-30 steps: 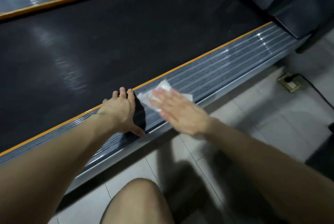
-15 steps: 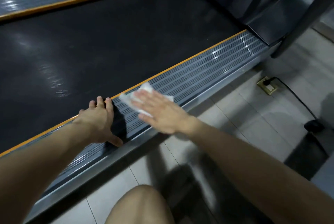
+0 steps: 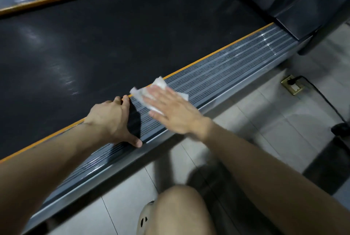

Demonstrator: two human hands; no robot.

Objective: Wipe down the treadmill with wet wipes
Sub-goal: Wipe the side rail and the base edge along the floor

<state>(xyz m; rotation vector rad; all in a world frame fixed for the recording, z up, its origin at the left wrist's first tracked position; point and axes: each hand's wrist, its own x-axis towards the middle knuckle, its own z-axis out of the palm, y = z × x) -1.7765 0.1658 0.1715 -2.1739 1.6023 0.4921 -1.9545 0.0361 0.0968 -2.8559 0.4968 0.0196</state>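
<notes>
**A:** White wipe [image 3: 160, 83] first. Where is it in the head view?

**B:** On the grey ribbed side rail [image 3: 227, 71] of the treadmill [image 3: 280, 60], at the rail's inner edge, with one corner over the orange strip [image 3: 208, 57]. The right hand [image 3: 174, 113] lies flat on top of it with straight fingers. Its grip is released, so it only presses the wipe down. The hand is a little blurred.

**A:** And the left hand [image 3: 109, 119]?

**B:** It is on the same rail, just beside the wipe, toward the rail's near end. Its fingertips reach the rail's inner edge and its thumb lies near the outer edge. That grip is released too. It rests on the rail and holds nothing.

**A:** What runs along the rail's inner side?

**B:** The black belt [image 3: 113, 35]. A dark cover [image 3: 295, 7] sits at the rail's far end.

**A:** And on the rail's outer side?

**B:** Pale floor tiles [image 3: 265, 121]. Near the rail's far end there is a brass floor socket [image 3: 292, 87] with a black cable [image 3: 322, 95] plugged into it. A bare knee [image 3: 180, 212] shows near the rail's near end.
</notes>
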